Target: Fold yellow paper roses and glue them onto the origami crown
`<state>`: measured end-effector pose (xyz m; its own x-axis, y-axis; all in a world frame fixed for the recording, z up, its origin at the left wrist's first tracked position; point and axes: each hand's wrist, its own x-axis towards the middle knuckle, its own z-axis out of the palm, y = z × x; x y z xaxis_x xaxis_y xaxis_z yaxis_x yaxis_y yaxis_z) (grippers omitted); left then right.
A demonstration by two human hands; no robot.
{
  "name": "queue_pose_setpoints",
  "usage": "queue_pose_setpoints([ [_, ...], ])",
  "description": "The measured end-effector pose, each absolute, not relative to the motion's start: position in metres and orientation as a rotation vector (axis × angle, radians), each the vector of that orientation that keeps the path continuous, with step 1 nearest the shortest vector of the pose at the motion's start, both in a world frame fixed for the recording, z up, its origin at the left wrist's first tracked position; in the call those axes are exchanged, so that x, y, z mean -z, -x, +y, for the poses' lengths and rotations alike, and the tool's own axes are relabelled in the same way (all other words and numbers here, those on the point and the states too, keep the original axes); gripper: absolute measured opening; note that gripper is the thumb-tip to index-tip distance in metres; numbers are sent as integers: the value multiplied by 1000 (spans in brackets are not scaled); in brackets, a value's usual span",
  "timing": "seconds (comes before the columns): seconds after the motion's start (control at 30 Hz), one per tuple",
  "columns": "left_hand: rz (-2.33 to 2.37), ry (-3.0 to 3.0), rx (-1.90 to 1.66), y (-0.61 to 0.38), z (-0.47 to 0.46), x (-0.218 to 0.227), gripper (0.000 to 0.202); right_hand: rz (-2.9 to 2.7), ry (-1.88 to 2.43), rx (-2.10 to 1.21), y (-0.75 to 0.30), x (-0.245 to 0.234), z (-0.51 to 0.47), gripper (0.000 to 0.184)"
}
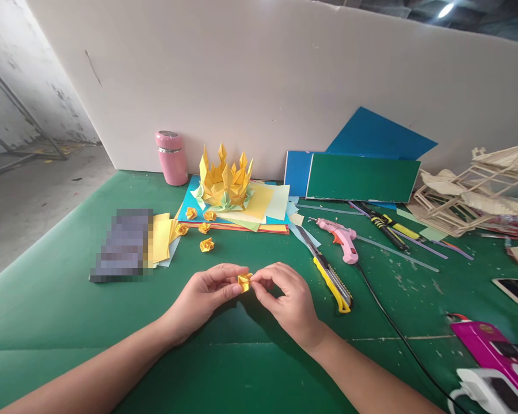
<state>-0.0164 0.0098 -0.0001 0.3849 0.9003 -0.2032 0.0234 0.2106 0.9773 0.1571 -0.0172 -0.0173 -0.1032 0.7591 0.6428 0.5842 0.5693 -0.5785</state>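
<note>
Between my two hands is a small yellow folded paper rose [244, 282], held just above the green table. My left hand [209, 292] pinches it from the left with thumb and fingers. From the right, my right hand [287, 299] grips its edge with thumb and fingertips. Several finished-looking yellow paper roses [207, 245] lie beyond my left hand. Farther back, a yellow folded paper crown [227, 187] with pale green pieces round its base stands on a stack of coloured paper [276, 201].
A yellow utility knife [332, 284] and a pink glue gun [343, 238] with a trailing cord lie to the right. A pink flask [172, 161] stands at the back. Yellow sheets [160, 238] lie left. A magenta power bank [487, 351] and stick model [457, 198] are far right.
</note>
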Motion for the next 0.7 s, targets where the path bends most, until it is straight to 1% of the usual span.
queue_pose_setpoints([
  [0.13, 977, -1281, -815, 15, 9, -2, 25, -1761, 1114, -273, -155, 17, -18, 13],
  [0.47, 988, -1177, -726, 15, 7, -1, 35, -1919, 935, -31, -158, 20, -18, 12],
  [0.57, 989, -1269, -752, 15, 7, -2, 31, -1877, 996, -119, -157, 19, -17, 12],
  [0.7, 976, -1389, -811, 13, 8, -4, 25, -1744, 1151, -391, -154, 17, -16, 13],
])
